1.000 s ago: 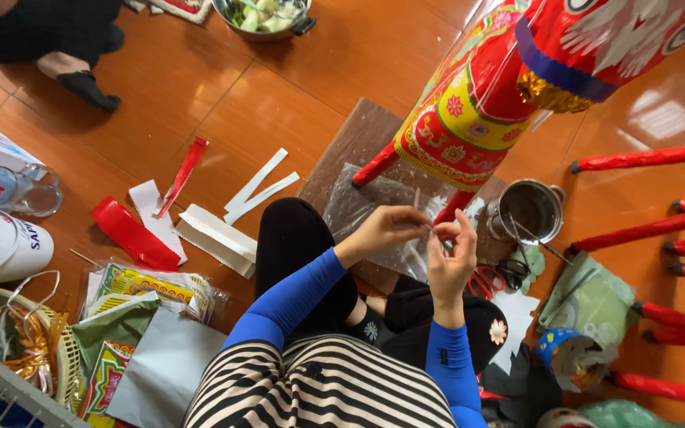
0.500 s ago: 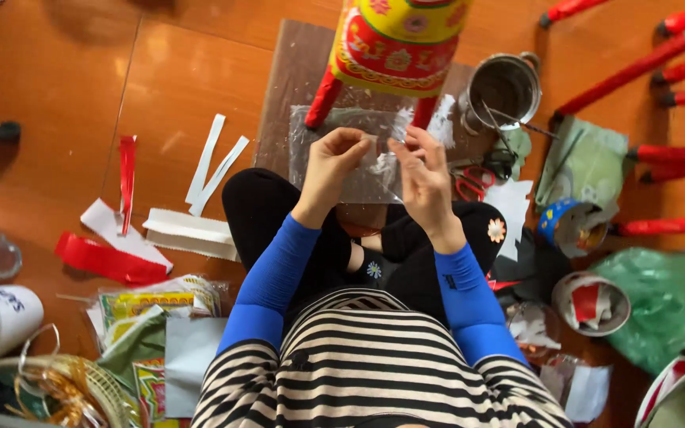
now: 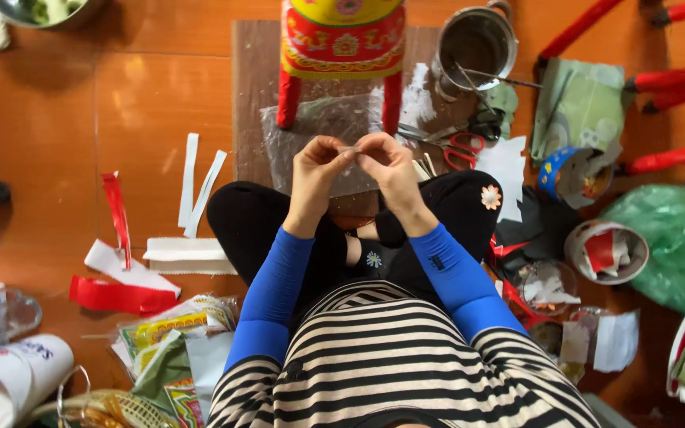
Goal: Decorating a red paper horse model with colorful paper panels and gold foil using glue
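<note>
Both hands are up over the lap, fingertips meeting: the left hand (image 3: 316,170) and the right hand (image 3: 391,168) pinch between them a small pale strip of paper or tape (image 3: 349,149), too thin to make out more. Each hand is closed on that strip, thumbs and forefingers pressed together, blue sleeves running back to a black-and-white striped top.

Half a second ago the hands sat a little apart on the clear plastic sheet; now they have drawn together and lifted just off it. The view has tipped too, so the tall red-and-yellow decorated paper figure on red legs (image 3: 342,47) stands squarely at the far edge of the brown cardboard mat (image 3: 251,95), where earlier it leaned in from the right.

The crinkled clear plastic sheet (image 3: 311,131) lies on the mat just beyond the hands, between the figure's legs. Red-handled scissors (image 3: 457,149) rest at the mat's right edge, near the right hand. A shiny metal pot (image 3: 476,40) stands at the mat's far right corner. On the orange floor to the left lie two white paper strips (image 3: 197,190) and a red ribbon strip (image 3: 115,214), well apart from the hands.
</note>
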